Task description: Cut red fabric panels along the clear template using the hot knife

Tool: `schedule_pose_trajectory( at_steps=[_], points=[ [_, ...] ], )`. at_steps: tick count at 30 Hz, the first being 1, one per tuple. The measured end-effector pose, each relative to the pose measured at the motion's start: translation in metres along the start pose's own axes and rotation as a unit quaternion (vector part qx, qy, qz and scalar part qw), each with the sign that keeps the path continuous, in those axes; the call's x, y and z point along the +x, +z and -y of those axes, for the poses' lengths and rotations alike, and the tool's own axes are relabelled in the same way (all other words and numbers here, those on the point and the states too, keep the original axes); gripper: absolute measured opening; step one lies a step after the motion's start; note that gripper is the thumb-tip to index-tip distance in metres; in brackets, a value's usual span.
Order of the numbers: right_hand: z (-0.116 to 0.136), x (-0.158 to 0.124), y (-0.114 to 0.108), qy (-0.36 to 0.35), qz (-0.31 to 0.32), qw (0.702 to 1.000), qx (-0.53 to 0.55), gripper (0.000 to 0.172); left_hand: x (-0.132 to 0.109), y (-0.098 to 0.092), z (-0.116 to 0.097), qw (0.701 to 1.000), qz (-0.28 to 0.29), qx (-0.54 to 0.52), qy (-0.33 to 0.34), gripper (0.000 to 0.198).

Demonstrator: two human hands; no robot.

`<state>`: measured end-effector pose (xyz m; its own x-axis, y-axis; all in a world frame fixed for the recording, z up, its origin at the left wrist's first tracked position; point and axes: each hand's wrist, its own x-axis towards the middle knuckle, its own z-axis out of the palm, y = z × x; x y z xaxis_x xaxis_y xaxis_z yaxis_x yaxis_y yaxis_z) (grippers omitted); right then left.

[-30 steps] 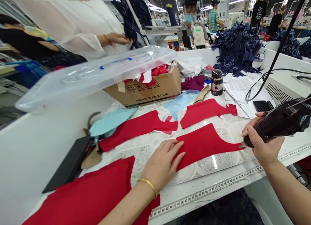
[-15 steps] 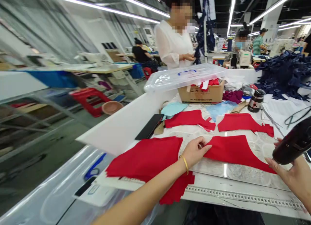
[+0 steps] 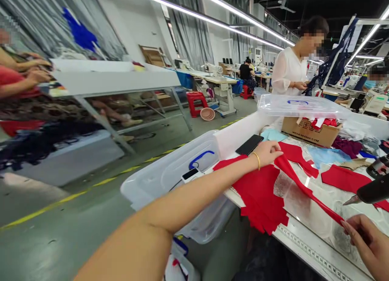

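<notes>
My left hand (image 3: 268, 152), with a gold bangle at the wrist, pinches one end of a red fabric piece (image 3: 299, 184). The fingers of my right hand (image 3: 364, 234) close on its other end, so the piece stretches between both hands, lifted off the table. Under my left forearm lies a stack of red fabric pieces (image 3: 261, 192) that overhangs the table's front edge. Two more cut pieces lie farther back: one red piece (image 3: 293, 152) beyond my left hand, another red piece (image 3: 342, 179) to the right. Above my right hand is a black tool with a pointed metal tip (image 3: 369, 193).
A measuring tape (image 3: 306, 248) runs along the front edge. Behind are a black phone (image 3: 249, 145), a cardboard box (image 3: 311, 132) and a clear plastic lid (image 3: 300, 106). A clear bin (image 3: 170, 171) stands left of the table. A co-worker in white (image 3: 290, 70) stands beyond.
The red piece that lay flat on the table is now lifted and drawn out between my hands. My right hand has come to grip its end. The view has swung left.
</notes>
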<state>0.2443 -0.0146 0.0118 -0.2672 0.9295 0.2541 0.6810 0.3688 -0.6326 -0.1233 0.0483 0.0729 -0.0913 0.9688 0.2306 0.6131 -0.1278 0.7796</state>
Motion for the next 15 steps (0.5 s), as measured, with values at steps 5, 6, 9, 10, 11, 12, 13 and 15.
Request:
schedule_pose_trajectory(
  at_steps=[5, 6, 9, 10, 11, 12, 13, 15],
  points=[
    [0.065, 0.029, 0.061, -0.143, 0.025, 0.985, 0.094, 0.040, -0.027, -0.075, 0.058, 0.991, -0.020, 0.115, -0.059, 0.019],
    [0.075, 0.031, 0.074, -0.177, 0.040, 0.977, 0.109, 0.041, -0.036, -0.084, 0.070, 0.988, -0.018, 0.136, -0.074, 0.023],
    [0.089, 0.031, 0.104, -0.222, 0.055, 0.965, 0.128, 0.046, -0.065, -0.097, 0.100, 0.976, -0.025, 0.193, -0.102, 0.034],
    [0.089, 0.031, 0.109, -0.225, 0.061, 0.964, 0.126, 0.047, -0.074, -0.098, 0.106, 0.972, -0.032, 0.210, -0.103, 0.034],
    [0.086, 0.031, 0.112, -0.223, 0.071, 0.965, 0.120, 0.047, -0.082, -0.097, 0.111, 0.968, -0.041, 0.226, -0.100, 0.033],
    [0.082, 0.032, 0.113, -0.217, 0.084, 0.966, 0.111, 0.046, -0.089, -0.095, 0.113, 0.965, -0.051, 0.241, -0.091, 0.030],
    [0.076, 0.034, 0.111, -0.208, 0.097, 0.968, 0.100, 0.045, -0.095, -0.092, 0.114, 0.962, -0.059, 0.255, -0.078, 0.029],
    [0.060, 0.037, 0.104, -0.184, 0.118, 0.973, 0.074, 0.043, -0.105, -0.079, 0.110, 0.958, -0.065, 0.276, -0.041, 0.031]
  ],
)
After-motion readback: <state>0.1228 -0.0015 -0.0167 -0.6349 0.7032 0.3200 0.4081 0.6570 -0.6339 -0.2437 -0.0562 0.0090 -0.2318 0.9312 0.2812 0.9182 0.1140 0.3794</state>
